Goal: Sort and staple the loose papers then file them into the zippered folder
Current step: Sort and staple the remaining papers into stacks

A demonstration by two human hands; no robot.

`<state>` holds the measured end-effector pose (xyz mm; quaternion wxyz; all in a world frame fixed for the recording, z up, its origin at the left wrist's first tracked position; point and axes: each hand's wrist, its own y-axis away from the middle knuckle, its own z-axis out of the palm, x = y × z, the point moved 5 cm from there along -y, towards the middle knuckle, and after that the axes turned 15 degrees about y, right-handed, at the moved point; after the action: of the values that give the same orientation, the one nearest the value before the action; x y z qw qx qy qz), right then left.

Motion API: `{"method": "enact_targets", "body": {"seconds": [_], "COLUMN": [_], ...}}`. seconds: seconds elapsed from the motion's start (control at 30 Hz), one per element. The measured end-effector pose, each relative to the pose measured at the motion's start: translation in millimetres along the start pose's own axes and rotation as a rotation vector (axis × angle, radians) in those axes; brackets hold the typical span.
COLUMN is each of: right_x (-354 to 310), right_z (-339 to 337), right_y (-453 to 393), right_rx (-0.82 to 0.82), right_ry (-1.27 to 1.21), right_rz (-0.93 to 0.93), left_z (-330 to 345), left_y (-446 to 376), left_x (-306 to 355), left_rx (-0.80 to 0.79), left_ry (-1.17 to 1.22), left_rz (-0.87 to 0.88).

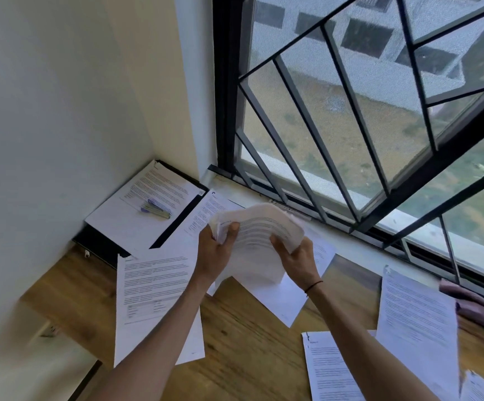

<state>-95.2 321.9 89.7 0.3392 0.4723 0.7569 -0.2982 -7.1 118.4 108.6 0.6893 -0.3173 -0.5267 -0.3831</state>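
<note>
At the far-left corner: a black zippered folder (102, 244) lies flat against the wall, one printed white sheet (145, 209) on top of it, and on that sheet a small purple-and-green stapler (156, 209).
Left of centre: a printed white page with a small table near its foot (151, 296) lies loose on the brown wooden desk (249, 342).
Centre: a thick, curling stack of white printed papers (261, 235) is held above the desk.
Left hand (216, 250): fingers curled round the stack's left edge, thumb on top.
Right hand (300, 261): gripping the stack's right edge; a thin dark band sits on that wrist.
Right side: three or so more printed pages (417, 319) lie scattered, one reaching the pale window sill (359, 250) beside a mauve cloth (477, 302).
Look of the stack: bowed upward, edges uneven, not squared.
Progress: early, by my reading; gathering and sorting are under way, several sheets remain loose, no stapling shows, and filing appears not yet begun.
</note>
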Motion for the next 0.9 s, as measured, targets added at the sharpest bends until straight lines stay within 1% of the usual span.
{"method": "enact_targets", "body": {"seconds": [0.13, 0.2, 0.3, 0.43, 0.57, 0.7, 0.77, 0.9], "right_x": [21.8, 21.1, 9.4, -7.8, -13.5, -24.0, -25.3, -11.8], "right_z": [10.1, 7.8, -0.2, -9.8, -9.4, -16.2, -17.7, -3.3], "right_y": [12.5, 13.6, 8.4, 0.5, -3.5, -9.3, -11.7, -6.3], "right_rx": [-0.065, -0.071, -0.084, -0.085, -0.078, -0.011, 0.005, -0.049], "right_ry": [0.045, 0.039, 0.002, -0.036, -0.036, -0.086, -0.076, -0.020], "right_rz": [0.081, 0.061, 0.002, -0.041, -0.016, 0.001, 0.008, 0.057], "left_z": [-5.7, -7.1, -9.2, -11.5, -5.0, 3.8, 6.5, 4.2], "left_y": [12.5, 14.3, 10.7, 0.8, -1.2, -4.3, -6.4, -0.9], "left_x": [-25.5, -23.7, -13.9, -5.9, -7.8, 11.8, 12.8, -8.6], "left_rx": [-0.063, -0.047, -0.057, -0.029, 0.007, 0.064, 0.053, -0.024], "left_ry": [-0.112, -0.102, -0.074, -0.054, -0.057, -0.048, -0.056, -0.103], "left_rz": [-0.076, -0.079, -0.030, -0.037, -0.055, 0.015, 0.024, -0.045]}}
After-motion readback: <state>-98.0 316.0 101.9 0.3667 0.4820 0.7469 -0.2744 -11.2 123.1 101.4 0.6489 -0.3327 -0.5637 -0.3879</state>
